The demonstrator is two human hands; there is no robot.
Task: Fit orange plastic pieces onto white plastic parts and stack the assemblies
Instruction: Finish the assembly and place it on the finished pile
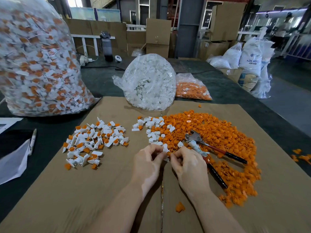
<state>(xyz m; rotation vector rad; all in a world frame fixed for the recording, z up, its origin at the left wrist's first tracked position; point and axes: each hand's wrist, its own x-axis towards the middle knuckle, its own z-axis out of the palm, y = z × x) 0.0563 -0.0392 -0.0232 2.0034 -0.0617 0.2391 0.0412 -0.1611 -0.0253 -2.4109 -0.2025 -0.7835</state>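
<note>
Between my fingertips: left hand (148, 163) pinches white part (165, 149), right hand (185, 161) pinches orange piece (168, 154) touching it. Finished pile (94, 142) lies left, nearer left hand.

We see matt brown cardboard (101, 190), orange plastic pieces (218, 132) with a dull sheen, glossy clear film bags (149, 81), and pliers (195, 137) seemingly of worn metal.

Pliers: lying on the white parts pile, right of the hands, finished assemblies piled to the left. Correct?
Not quite. In the head view the pliers lie on the orange pieces pile, not the white one. They are right of the hands, and the finished assemblies are piled to the left.
</note>
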